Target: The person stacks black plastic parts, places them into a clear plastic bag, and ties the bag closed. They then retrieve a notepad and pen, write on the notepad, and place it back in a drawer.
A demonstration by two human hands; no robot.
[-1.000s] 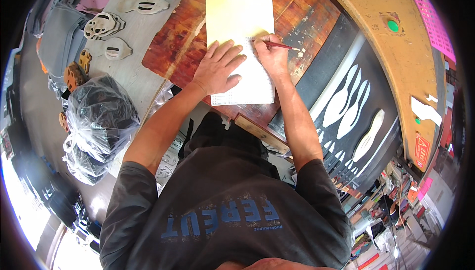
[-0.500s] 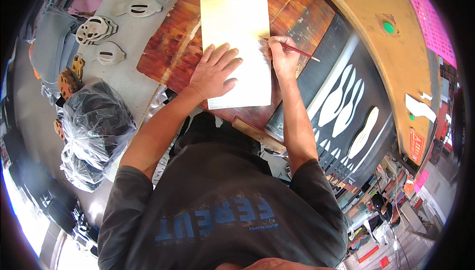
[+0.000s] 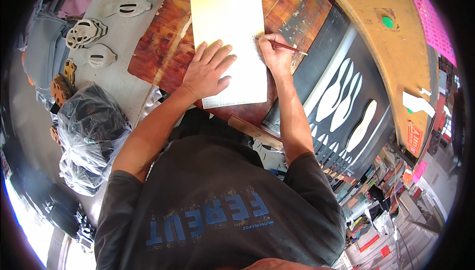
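Observation:
A pale cream sheet [image 3: 230,22] lies on a worn red-brown wooden board [image 3: 168,47]. My left hand [image 3: 207,69] rests flat on the sheet's lower half, fingers spread, pressing it down. My right hand [image 3: 274,55] is at the sheet's right edge, closed around a thin red pencil [image 3: 292,48] whose tip meets the sheet's edge.
Several pale sole-shaped pieces [image 3: 86,32] lie on the grey bench at the left. A clear plastic bag [image 3: 89,136] of dark material sits lower left. A black panel with white sole shapes [image 3: 341,102] and a yellow machine body [image 3: 391,37] stand to the right.
The view has shifted slightly. My left hand stays flat on the sheet while my right hand with the pencil keeps to the sheet's right edge.

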